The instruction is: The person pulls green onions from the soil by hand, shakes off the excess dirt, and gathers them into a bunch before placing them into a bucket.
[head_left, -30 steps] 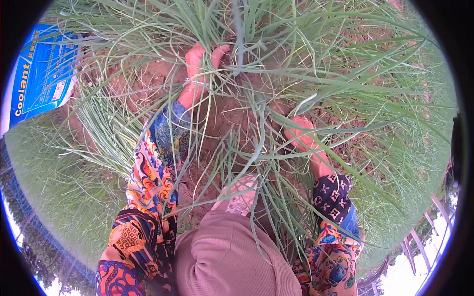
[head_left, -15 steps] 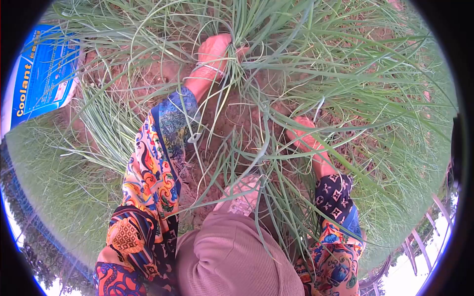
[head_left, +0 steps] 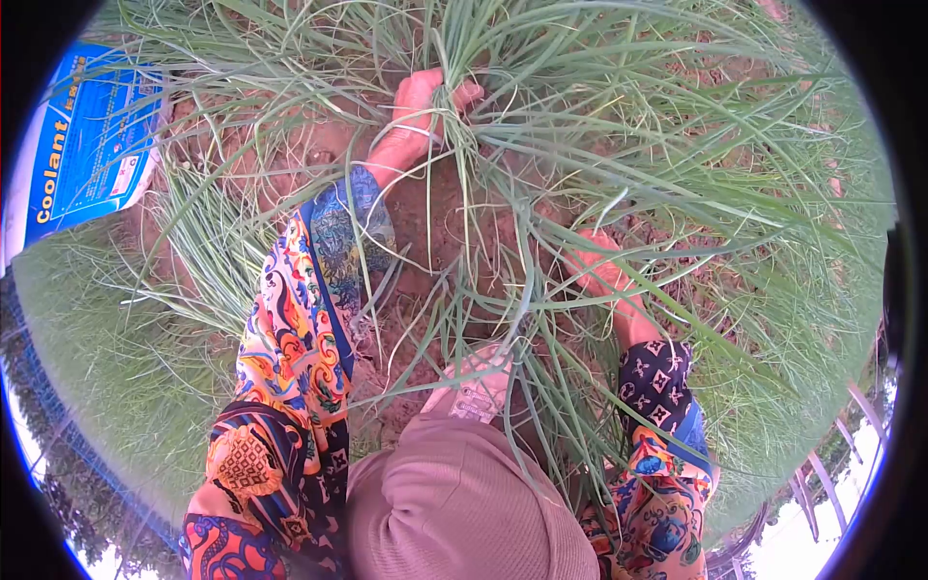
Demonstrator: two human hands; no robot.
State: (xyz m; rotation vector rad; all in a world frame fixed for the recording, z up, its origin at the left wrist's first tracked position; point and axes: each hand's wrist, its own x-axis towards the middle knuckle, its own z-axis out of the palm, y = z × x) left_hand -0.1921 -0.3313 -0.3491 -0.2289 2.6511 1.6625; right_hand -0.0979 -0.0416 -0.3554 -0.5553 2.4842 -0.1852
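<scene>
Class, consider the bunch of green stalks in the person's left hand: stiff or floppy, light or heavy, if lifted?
The bunch of green stalks in the left hand will probably flop at its ends, since many long stalks arch over. It is likely light for its spread, because each stalk is slender. It may snag, as some strands cross neighbouring plants.

Outdr veg plot [head_left: 401, 319], bare soil [head_left: 447, 215], long green leaves [head_left: 725, 184] thruout

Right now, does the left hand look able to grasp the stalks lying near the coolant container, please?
Probably not while the left hand grips a green clump, though little seems to stand between it and the lying stalks.
</scene>
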